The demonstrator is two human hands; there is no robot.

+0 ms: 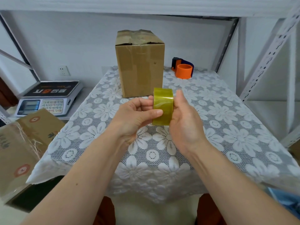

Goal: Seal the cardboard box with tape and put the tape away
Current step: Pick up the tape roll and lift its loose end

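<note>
A tall brown cardboard box (140, 62) stands upright at the far middle of the table, its top flaps folded down with wrinkled clear tape over them. In front of it I hold a roll of yellowish clear tape (163, 105) on edge above the table. My right hand (183, 120) grips the roll from the right side. My left hand (136, 116) holds it from the left, thumb pressed on the roll's outer face. The roll's hole is hidden by my hands.
An orange and dark blue tape dispenser (183, 69) sits at the far right of the white lace tablecloth (227, 124). A digital scale (48, 98) stands on a shelf to the left, and a printed carton (21, 143) lies at the near left. Metal shelf posts (266, 60) rise on the right.
</note>
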